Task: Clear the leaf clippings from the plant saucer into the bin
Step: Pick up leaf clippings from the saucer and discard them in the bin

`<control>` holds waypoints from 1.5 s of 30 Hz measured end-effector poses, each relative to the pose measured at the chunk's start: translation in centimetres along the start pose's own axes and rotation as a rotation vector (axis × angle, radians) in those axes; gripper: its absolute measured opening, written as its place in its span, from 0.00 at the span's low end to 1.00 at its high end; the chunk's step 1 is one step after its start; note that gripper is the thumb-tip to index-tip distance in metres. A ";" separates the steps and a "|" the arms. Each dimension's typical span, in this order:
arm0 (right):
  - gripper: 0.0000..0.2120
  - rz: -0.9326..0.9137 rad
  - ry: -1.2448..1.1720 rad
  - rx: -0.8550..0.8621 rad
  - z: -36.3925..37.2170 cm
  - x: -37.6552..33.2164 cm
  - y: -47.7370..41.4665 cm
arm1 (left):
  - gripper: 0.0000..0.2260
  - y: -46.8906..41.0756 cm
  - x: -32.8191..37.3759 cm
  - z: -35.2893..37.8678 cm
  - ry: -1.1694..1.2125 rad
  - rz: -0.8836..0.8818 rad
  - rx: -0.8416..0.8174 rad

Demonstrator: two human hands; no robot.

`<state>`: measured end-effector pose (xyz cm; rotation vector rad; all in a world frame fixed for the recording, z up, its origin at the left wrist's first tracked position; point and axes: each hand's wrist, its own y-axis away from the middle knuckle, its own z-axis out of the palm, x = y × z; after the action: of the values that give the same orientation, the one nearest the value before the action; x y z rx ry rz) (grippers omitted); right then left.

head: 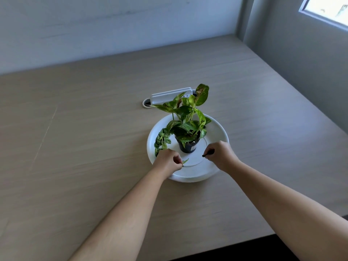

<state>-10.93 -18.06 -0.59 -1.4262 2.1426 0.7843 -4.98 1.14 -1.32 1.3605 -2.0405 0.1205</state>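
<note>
A round white saucer (216,129) lies on the wooden table with a small black pot (188,146) standing in its middle. The pot holds a green variegated plant (188,117), and one vine trails down over the saucer's left side. My left hand (167,161) rests on the saucer's near-left rim and pinches a small green leaf clipping (185,161) between its fingertips. Over the near-right part of the saucer, my right hand (221,154) pinches a dark leaf clipping (208,153). No bin is in view.
A white power strip (169,97) sits behind the plant beside a cable hole (146,104) in the table (84,138). Walls close off the table's far edge and right side. The near table edge runs along the bottom right.
</note>
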 end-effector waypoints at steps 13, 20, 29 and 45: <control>0.07 0.211 -0.051 0.326 -12.8 11.7 8.7 | 0.04 1.5 17.3 7.9 0.021 0.331 -0.119; 0.08 0.557 -0.112 0.598 -24.8 27.6 24.4 | 0.04 4.8 37.8 21.8 -0.076 0.728 -0.313; 0.06 0.957 -0.215 0.795 -27.6 43.6 42.0 | 0.04 14.0 52.4 41.5 -0.267 1.000 -0.652; 0.10 1.301 -0.428 0.787 -17.3 59.6 44.0 | 0.05 11.1 51.7 64.0 -0.487 0.880 -0.934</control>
<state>-74.57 -56.49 -16.74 0.5875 2.3777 0.4076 -56.85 -61.56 -17.75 -0.1312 -2.4352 -0.7533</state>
